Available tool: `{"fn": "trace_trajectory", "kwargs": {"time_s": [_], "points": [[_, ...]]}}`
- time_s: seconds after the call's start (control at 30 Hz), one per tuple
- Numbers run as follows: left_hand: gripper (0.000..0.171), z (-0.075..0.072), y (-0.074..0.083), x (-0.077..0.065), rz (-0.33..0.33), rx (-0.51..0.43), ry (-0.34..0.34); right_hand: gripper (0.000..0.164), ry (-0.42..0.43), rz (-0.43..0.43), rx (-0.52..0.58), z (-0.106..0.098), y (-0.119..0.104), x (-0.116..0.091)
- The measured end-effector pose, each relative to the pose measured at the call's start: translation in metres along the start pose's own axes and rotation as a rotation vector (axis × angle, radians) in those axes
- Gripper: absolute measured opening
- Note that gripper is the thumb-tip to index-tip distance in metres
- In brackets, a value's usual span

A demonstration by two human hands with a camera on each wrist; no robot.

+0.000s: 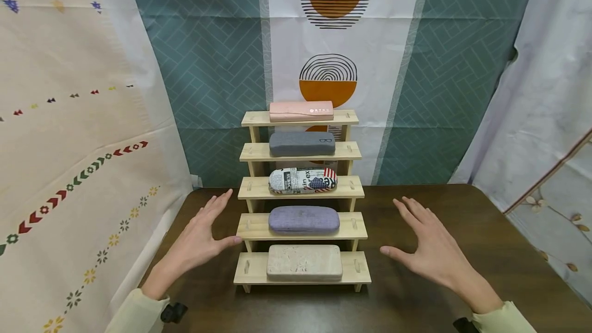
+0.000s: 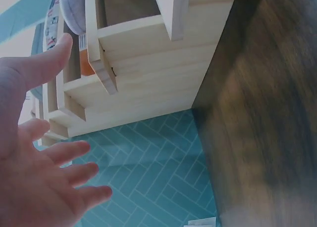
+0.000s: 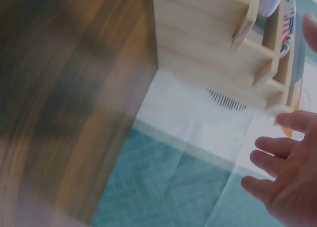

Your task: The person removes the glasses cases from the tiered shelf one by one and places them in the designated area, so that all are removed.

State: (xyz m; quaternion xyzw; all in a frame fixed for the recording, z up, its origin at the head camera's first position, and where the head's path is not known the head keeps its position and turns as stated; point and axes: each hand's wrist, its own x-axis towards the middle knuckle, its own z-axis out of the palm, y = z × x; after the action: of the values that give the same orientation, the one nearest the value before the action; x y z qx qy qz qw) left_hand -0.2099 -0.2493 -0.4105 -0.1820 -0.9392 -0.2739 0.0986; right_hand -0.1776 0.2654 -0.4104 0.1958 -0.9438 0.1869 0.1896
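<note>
A stepped wooden rack [image 1: 250, 187] stands on the dark table, with one glasses case on each tier. From top to bottom these are a pink case [image 1: 301, 112], a dark grey case [image 1: 302, 144], a newspaper-and-flag print case [image 1: 302, 181], a purple-grey case [image 1: 303, 220] and a cream case [image 1: 304, 262]. My left hand [image 1: 196, 238] hovers to the left of the rack, fingers spread and holding nothing. On the other side, my right hand [image 1: 430, 243] is held likewise, apart from the rack. Both wrist views show the rack's side panel [image 2: 148, 83] beyond the extended fingers.
The brown wooden table [image 1: 407, 302] reaches out on both sides of the rack. Behind it hangs a teal and white cloth [image 1: 208, 66] with orange circles. A cream patterned cloth [image 1: 92, 143] borders the left side, and a pale floral curtain [image 1: 532, 117] the right.
</note>
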Motion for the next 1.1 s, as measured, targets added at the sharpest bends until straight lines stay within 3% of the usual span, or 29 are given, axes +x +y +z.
{"fn": "trace_trajectory", "kwargs": {"time_s": [0.2,0.57,0.8,1.1], "points": [[0.116,0.005,0.000,0.001,0.016,-0.104,0.002,0.102,0.006,0.020,0.083,0.003,-0.020,-0.006],[0.119,0.011,-0.003,0.005,0.038,-0.184,0.037,0.091,-0.007,0.003,0.212,0.020,-0.054,-0.016],[0.115,0.018,-0.005,0.009,0.074,-0.291,0.043,0.082,-0.002,-0.026,0.263,0.036,-0.066,-0.017],[0.111,0.021,-0.008,0.010,0.064,-0.383,0.034,0.078,0.022,-0.048,0.283,0.047,-0.076,-0.018]]}}
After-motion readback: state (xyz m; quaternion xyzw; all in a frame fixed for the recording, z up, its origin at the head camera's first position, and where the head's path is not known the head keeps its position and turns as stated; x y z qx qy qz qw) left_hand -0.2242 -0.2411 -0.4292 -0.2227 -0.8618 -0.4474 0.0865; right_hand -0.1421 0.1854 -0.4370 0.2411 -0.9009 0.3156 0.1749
